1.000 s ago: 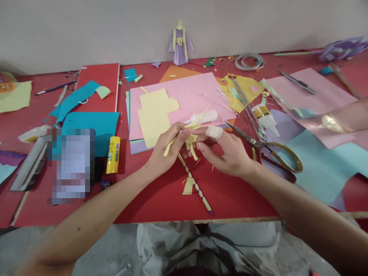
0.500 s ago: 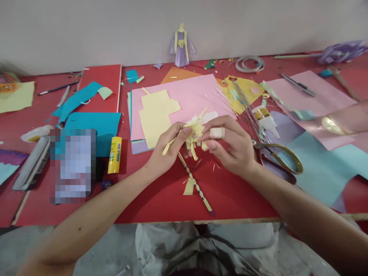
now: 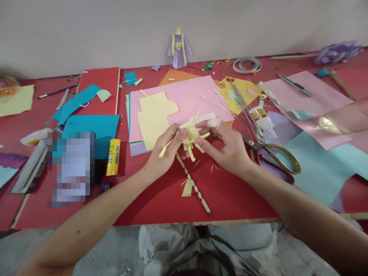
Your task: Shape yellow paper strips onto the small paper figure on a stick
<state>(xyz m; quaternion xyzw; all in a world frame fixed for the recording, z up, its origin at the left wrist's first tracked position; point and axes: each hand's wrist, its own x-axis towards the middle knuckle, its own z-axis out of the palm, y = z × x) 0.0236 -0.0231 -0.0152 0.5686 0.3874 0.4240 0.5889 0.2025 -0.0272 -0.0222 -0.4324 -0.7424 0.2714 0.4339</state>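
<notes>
My left hand (image 3: 163, 149) is closed on a pale yellow paper figure (image 3: 192, 134) with thin rolled-paper limbs sticking out on several sides. The thumb presses its left part. On the figure's right side, my right hand (image 3: 231, 147) has thumb and fingers around a rolled limb; a white wrap covers one finger. Some of the right fingers are hidden behind the figure. Below the hands a spotted pencil (image 3: 197, 188) lies slantwise across a small yellow paper scrap (image 3: 187, 188). Yellow paper (image 3: 153, 119) rests on a pink sheet (image 3: 195, 92) just beyond.
Scissors (image 3: 280, 157) and a white glue bottle (image 3: 263, 120) lie right of my hands, near thin wires. At left are a yellow glue stick (image 3: 113, 157) and a blurred-out phone (image 3: 73, 168). A purple paper doll (image 3: 178, 51) leans on the wall. Another person's forearm (image 3: 350, 119) reaches in at right.
My right thumb and fingers have shifted on the figure's right side, and a rolled limb there now shows. The left hand keeps its grip. The whole view has shifted slightly.
</notes>
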